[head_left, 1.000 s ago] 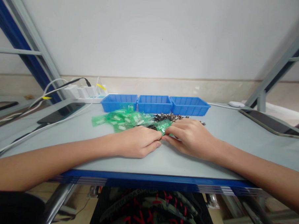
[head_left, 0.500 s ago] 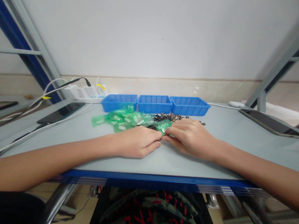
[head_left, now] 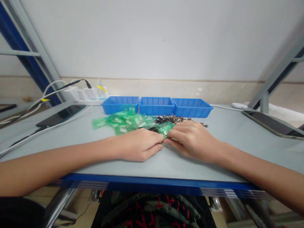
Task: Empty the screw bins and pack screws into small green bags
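A small green plastic bag (head_left: 165,128) sits between my fingertips in the middle of the table. My left hand (head_left: 140,144) is closed, thumb and fingers pinched at the near edge of this bag. From the other side, my right hand (head_left: 194,140) is closed on the bag as well, its fingertips almost meeting the left ones. Just behind lies a heap of small dark metal parts (head_left: 167,119), perhaps screws, partly covered by the right hand. Left of that is a pile of green plastic bags (head_left: 123,122) with small white pieces visible in them.
Three blue bins, left (head_left: 120,107), middle (head_left: 156,109) and right (head_left: 192,110), stand in a row near the wall. A phone (head_left: 62,115) with cables and a power strip (head_left: 89,100) are at left. Another phone (head_left: 274,124) and a white case (head_left: 239,105) lie at right.
The view has shifted very slightly. Both hands keep the same pinch at the green bag, and the piles and bins have not moved.
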Demonstrator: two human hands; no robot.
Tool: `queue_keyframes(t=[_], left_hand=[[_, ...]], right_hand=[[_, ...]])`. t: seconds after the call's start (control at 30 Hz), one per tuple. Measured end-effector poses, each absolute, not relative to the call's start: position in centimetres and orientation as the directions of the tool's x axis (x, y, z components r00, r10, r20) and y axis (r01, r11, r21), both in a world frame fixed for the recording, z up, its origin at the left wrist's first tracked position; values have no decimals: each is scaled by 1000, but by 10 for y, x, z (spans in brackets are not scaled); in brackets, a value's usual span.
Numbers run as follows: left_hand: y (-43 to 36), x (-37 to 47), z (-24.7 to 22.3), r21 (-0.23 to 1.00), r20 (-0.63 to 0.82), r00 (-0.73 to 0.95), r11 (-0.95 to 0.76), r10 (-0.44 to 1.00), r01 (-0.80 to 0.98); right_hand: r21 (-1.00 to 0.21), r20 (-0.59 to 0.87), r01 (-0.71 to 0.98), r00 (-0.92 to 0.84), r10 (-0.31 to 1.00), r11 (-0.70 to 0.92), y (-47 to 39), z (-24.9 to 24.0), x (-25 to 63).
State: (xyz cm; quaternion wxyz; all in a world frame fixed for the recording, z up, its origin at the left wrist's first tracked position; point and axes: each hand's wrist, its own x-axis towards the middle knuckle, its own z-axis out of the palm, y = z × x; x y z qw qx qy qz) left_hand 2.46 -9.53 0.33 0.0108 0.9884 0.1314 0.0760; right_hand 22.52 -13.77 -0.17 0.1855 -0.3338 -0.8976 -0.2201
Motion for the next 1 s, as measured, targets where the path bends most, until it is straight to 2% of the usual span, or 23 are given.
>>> queue_keyframes(t=[0.2,0.4,0.7,1.0], left_hand=[[-97,25,4,59,154,955,-967,253,247],[-98,25,3,74,154,952,-964,264,256],[-97,24,2,133,162,943,-953,291,271],[-92,24,2,147,178,953,-964,244,220]], right_hand=[[214,467,683,-700,541,699,-141,4,227],[227,409,594,-777,478,771,-141,4,228],[233,467,607,-755,460,760,-136,1,229],[211,486,630,-731,479,748,-134,3,233]])
